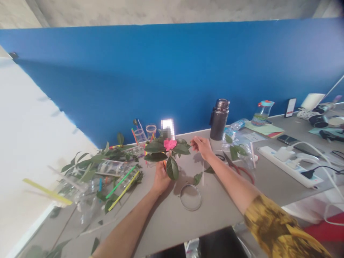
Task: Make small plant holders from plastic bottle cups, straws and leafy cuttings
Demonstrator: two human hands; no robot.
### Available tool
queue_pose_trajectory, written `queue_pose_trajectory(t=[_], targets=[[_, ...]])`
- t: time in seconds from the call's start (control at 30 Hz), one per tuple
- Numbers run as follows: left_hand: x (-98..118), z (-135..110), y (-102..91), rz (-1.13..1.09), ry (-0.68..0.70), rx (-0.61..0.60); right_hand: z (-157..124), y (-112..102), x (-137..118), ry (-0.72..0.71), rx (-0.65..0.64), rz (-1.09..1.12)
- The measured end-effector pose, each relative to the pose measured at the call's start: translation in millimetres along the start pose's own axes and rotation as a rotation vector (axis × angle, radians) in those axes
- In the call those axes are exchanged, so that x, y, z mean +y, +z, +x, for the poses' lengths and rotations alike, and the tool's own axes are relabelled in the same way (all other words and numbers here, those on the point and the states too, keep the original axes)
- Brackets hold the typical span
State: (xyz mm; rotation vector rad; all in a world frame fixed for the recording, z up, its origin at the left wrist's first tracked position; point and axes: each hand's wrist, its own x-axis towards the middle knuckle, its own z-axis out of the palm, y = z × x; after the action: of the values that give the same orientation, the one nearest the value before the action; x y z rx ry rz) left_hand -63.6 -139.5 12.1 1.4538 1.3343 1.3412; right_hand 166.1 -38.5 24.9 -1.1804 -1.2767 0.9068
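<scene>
My left hand [161, 175] is closed around the base of a flower stem with a bright pink flower [170, 144] on top. Broad dark green leaves [172, 167] spread around the bloom and hide part of what the fingers grip. To the right of the leaves, my right hand [202, 146] is raised with its fingers pinched together, close to a leaf tip. Whether anything is between those fingers is too small to make out. A roll of silver wire [200, 197] lies on the table below the flower.
Leafy cuttings [91, 163], plastic bottles and coloured straws [125, 190] crowd the left side. A dark thermos [219, 120] stands behind my right hand. Red-handled shears [248, 174] lie beside my right forearm. A power strip [287, 168] with cables sits farther right, near a jug [262, 114].
</scene>
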Motion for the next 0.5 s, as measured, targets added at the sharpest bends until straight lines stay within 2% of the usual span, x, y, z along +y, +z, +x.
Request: queue_pose_trajectory(t=[0.1, 0.17, 0.37, 0.5], targets=[[-5, 1, -1.9, 0.123, 0.106, 0.020, 4, -10, 3, 0.022, 0.059, -0.329], [-7, 1, -2.5, 0.155, 0.119, 0.007, 6, -16, 6, 0.049, 0.059, -0.470], [-5, -1, -2.5, 0.122, 0.067, 0.001, 19, -40, 7, 0.115, 0.164, -0.710], [-4, 0, -1.9, 0.098, 0.075, 0.003, 25, -51, 13, 0.148, 0.137, -0.797]])
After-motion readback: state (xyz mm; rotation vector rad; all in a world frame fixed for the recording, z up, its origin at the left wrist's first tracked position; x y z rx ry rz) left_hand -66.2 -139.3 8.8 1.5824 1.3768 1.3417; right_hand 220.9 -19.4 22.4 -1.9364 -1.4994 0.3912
